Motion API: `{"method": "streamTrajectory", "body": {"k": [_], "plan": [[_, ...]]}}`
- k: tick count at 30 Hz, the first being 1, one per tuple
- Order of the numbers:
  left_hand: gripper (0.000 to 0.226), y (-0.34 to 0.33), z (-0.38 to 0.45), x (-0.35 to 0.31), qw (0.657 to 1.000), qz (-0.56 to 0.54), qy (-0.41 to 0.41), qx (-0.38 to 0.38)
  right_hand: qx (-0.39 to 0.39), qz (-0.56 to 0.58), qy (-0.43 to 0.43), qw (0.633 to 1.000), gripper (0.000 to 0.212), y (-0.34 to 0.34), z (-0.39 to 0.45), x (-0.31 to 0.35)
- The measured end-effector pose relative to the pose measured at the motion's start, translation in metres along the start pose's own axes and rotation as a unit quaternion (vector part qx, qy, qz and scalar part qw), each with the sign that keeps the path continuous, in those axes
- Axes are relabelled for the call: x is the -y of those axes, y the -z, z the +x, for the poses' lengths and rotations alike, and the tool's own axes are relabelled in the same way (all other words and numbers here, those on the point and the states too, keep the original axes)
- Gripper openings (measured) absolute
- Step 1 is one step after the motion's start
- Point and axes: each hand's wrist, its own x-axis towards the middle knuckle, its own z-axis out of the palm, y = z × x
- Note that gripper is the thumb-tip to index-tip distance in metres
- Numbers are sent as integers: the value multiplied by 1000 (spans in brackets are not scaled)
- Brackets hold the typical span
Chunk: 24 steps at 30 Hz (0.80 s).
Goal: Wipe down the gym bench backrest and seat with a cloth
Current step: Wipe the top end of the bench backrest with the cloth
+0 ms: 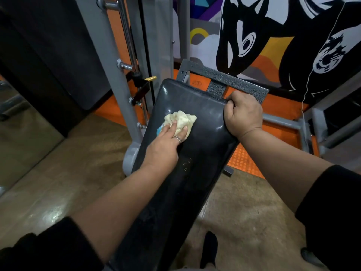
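A long black padded bench backrest (195, 153) runs from the bottom centre up to the middle of the view, shiny and wet in patches. My left hand (166, 145) lies on its upper part with straight fingers pressing a crumpled cream cloth (181, 120) that has a blue patch at its left edge. My right hand (243, 114) grips the backrest's top right corner, fingers curled over the edge.
A grey textured metal frame (234, 81) sticks out behind the top of the backrest. A grey machine upright (115, 75) with chrome pegs and a yellow pin stands to the left. Orange flooring and a painted mural wall lie beyond. My shoe (210, 249) is on the floor at the right.
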Motion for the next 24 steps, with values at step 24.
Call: {"method": "streamTrajectory", "body": {"k": [24], "plan": [[72,-12,-33,-43,991,34,-128,20,105,-165,39,980,48,5,-6,23]]}}
